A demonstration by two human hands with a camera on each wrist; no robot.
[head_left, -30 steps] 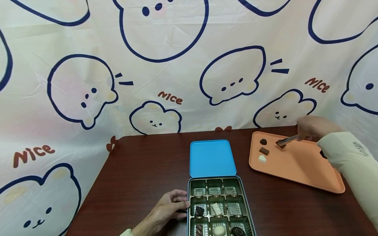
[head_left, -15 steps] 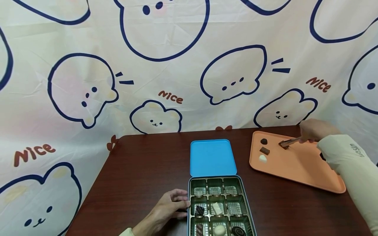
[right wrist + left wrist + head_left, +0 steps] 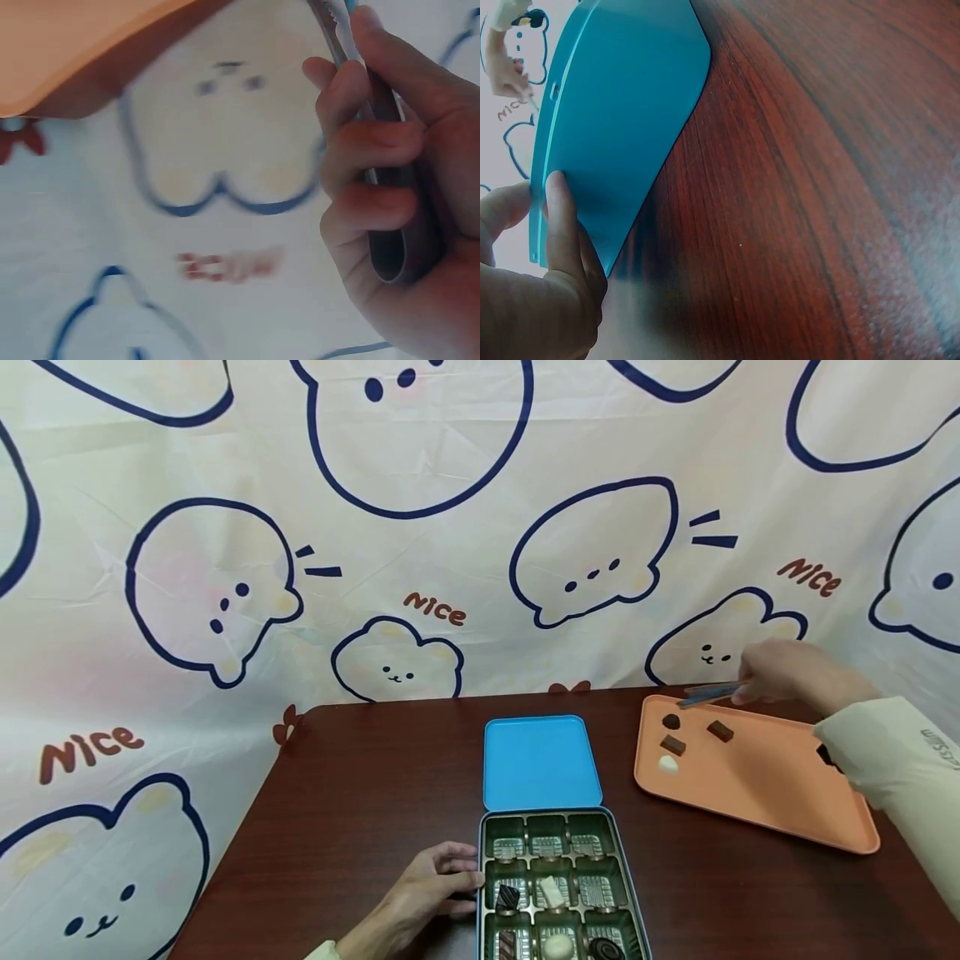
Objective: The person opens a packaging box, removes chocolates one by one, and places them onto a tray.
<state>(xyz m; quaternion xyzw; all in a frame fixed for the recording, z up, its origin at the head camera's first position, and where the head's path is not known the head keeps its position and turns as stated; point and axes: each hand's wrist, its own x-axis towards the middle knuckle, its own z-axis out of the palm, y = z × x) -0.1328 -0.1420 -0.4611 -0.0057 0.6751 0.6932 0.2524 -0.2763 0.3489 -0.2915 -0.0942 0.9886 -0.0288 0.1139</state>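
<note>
My right hand (image 3: 780,672) holds metal tongs (image 3: 708,694) above the far edge of the orange tray (image 3: 780,793). In the right wrist view, fingers and thumb wrap round the tongs (image 3: 397,225). I see no chocolate at the blurred tips. On the tray lie a brown square chocolate (image 3: 721,731), a dark round one (image 3: 671,722), a brown bar (image 3: 672,745) and a white one (image 3: 667,764). My left hand (image 3: 423,889) rests relaxed against the left side of the blue tin (image 3: 480,860), thumb at its rim. Several chocolates, including a dark swirl (image 3: 606,948), sit in its compartments.
The tin's blue lid (image 3: 542,764) lies folded back flat on the brown table (image 3: 360,810). A dark piece (image 3: 827,757) on the tray is partly covered by the right sleeve (image 3: 892,760). A printed cloth (image 3: 420,560) hangs behind the table.
The tongs have come away from the brown square chocolate, which stays on the tray, slightly right of where it was. My right hand has risen toward the back. The left hand stays put.
</note>
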